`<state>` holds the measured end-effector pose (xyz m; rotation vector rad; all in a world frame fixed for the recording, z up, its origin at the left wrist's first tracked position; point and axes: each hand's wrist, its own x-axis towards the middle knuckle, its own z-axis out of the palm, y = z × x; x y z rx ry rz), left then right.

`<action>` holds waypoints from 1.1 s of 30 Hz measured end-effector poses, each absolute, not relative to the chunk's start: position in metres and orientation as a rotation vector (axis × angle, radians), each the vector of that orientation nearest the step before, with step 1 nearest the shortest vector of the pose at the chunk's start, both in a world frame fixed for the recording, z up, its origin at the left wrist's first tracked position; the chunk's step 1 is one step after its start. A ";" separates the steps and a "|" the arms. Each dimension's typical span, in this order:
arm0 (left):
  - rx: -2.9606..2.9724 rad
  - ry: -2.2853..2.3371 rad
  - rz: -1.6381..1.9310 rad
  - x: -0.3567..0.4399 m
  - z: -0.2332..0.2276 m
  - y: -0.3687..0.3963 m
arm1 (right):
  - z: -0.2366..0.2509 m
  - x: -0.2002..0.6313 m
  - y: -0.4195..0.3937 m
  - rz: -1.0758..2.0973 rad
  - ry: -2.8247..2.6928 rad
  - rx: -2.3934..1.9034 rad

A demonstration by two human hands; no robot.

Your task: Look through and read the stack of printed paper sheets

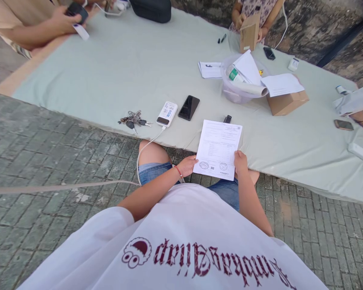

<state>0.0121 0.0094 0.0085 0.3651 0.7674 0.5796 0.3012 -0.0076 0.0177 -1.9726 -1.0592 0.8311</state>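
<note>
One sheet [218, 146] lies between left grip [187, 166] and right grip [241, 162], its lower sides pinched.

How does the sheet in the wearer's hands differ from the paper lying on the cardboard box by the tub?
The held sheet is gripped by the left hand and right hand; the box paper rests unheld on the cardboard box. The held sheet shows two stamps near its lower edge; on the box paper, none can be made out. Both are white.
</note>
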 end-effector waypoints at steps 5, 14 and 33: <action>0.360 0.852 0.646 0.015 0.005 0.006 | 0.022 0.295 -0.009 0.834 -1.054 -2.004; 0.377 0.928 0.679 0.020 -0.001 0.005 | 0.035 0.283 -0.010 0.791 -1.072 -2.022; 0.708 1.141 0.836 0.021 0.005 0.016 | 0.008 0.265 -0.053 1.084 -0.747 -1.730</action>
